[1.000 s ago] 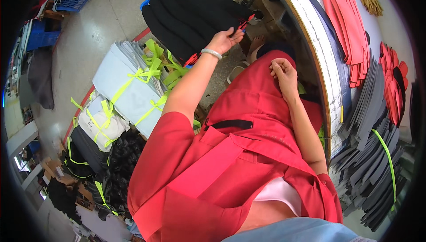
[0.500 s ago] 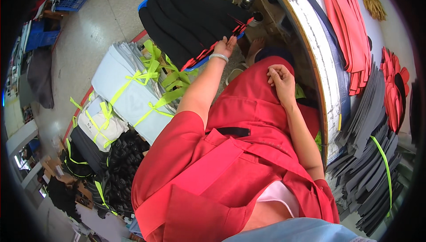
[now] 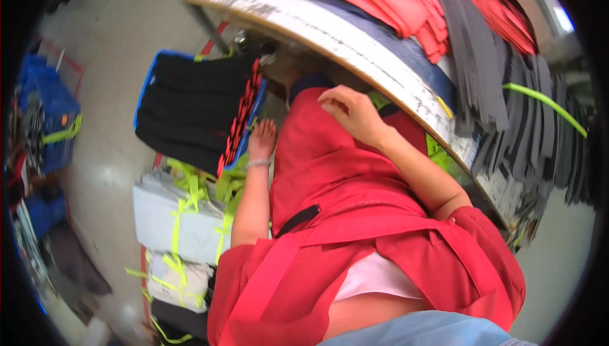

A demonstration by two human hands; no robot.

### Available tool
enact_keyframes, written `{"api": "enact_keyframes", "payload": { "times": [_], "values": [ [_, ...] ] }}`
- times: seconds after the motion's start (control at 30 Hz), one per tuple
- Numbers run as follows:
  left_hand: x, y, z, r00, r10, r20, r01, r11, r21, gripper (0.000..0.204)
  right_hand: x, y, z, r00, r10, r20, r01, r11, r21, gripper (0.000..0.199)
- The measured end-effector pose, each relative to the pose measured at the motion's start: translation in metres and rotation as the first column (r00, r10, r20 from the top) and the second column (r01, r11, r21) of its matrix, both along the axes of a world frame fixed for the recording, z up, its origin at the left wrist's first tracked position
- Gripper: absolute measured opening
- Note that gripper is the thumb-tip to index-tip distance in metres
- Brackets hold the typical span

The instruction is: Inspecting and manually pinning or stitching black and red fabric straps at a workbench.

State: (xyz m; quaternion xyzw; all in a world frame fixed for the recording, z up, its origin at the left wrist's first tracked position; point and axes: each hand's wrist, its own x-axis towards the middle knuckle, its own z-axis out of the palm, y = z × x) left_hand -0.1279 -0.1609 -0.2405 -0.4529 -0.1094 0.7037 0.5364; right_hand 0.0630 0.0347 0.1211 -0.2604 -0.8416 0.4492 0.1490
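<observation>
My left hand (image 3: 262, 140) has dropped from the black stack to the blue crate's (image 3: 144, 86) near edge, fingers loose beside the red-edged pieces (image 3: 240, 121). My right hand (image 3: 352, 110) rests open on my red apron (image 3: 330, 175).

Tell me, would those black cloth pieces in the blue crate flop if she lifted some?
Probably floppy: the black cloth pieces look thin and lie flat in the blue crate. A few should feel light. Her left hand rests at the stack's edge.
</observation>
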Motion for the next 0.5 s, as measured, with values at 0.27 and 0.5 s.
{"api": "enact_keyframes", "payload": {
  "times": [0.27, 0.5],
  "values": [
    [0.019, 0.019, 0.119, 0.683, -0.497, -0.535, 0.292, 0.858, -0.423, 0.022, 0.077, 0.159, 0.026, 0.753, -0.658, -0.016, 0.281, 0.298, 0.912, 0.05],
    [0.012, 0.063, 0.195, 0.56, -0.393, -0.729, 0.331, 0.913, -0.239, 0.02, 0.065, 0.229, 0.044, 0.787, -0.614, 0.065, 0.243, 0.404, 0.882, 0.033]
  ]
}}
